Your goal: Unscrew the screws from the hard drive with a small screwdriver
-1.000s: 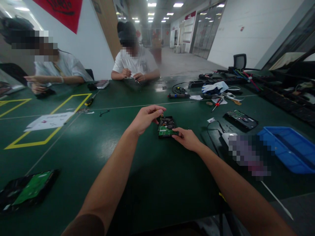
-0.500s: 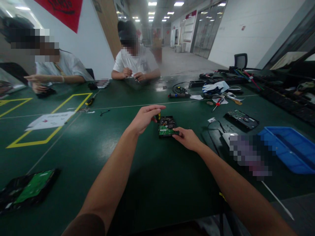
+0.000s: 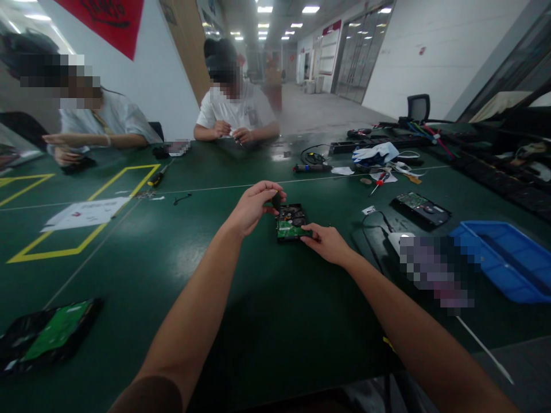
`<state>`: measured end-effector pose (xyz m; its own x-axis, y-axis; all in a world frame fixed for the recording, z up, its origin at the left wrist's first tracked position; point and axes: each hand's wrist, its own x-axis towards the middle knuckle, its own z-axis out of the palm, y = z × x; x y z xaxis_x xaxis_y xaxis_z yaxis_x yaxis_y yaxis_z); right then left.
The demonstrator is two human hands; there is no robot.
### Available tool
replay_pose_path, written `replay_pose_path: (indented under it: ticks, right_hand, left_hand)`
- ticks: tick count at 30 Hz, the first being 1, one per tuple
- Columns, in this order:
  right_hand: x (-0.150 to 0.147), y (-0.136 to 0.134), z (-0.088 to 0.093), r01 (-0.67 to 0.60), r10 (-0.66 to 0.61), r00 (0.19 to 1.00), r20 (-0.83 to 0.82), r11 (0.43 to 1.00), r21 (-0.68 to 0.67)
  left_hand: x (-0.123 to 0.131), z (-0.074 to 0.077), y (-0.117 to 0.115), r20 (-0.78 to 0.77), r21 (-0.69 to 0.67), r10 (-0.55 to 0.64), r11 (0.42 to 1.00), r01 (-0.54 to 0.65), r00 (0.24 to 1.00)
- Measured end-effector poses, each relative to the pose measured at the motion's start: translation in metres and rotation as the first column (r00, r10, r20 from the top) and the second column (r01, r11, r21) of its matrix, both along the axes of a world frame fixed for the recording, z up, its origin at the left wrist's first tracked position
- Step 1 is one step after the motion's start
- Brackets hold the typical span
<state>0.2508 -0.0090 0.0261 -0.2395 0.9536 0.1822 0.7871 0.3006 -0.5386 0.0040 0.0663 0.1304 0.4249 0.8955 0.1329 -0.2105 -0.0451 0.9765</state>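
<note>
A hard drive point(image 3: 293, 220) with its green circuit board facing up lies flat on the dark green table, in front of me. My left hand point(image 3: 259, 206) is closed around the dark handle of a screwdriver point(image 3: 276, 201), held upright over the drive's far left corner. Its tip is too small to make out. My right hand point(image 3: 325, 242) grips the drive's near right edge, thumb and fingers pressed against it.
Another hard drive point(image 3: 47, 334) lies at near left, a third drive point(image 3: 420, 209) at right. Beside a blue tray point(image 3: 508, 258) is a blurred-out object with a cable. Gloves point(image 3: 375, 154), tools and a paper sheet point(image 3: 86, 213) lie farther off. Two people sit across the table.
My left fingers have curled in around the screwdriver handle, where the index finger was stretched out over its top before. My right hand and the hard drive have stayed in place.
</note>
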Motion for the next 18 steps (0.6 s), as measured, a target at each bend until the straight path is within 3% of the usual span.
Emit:
replay_pose_path:
  ticks: [9,18]
  right_hand:
    - [-0.0008,0.0009,-0.0021,0.002,-0.002,1.000,-0.011,1.000,0.006]
    - [-0.0001,0.0003,-0.0027,-0.001,0.001,1.000,-0.017,1.000,0.011]
  left_hand:
    - [-0.0003,-0.0021,0.0018,0.035,-0.027,-0.048,0.998,0.049,0.998]
    - [0.0000,0.0008,-0.0005,0.001,-0.009,-0.015,1.000,0.015,1.000]
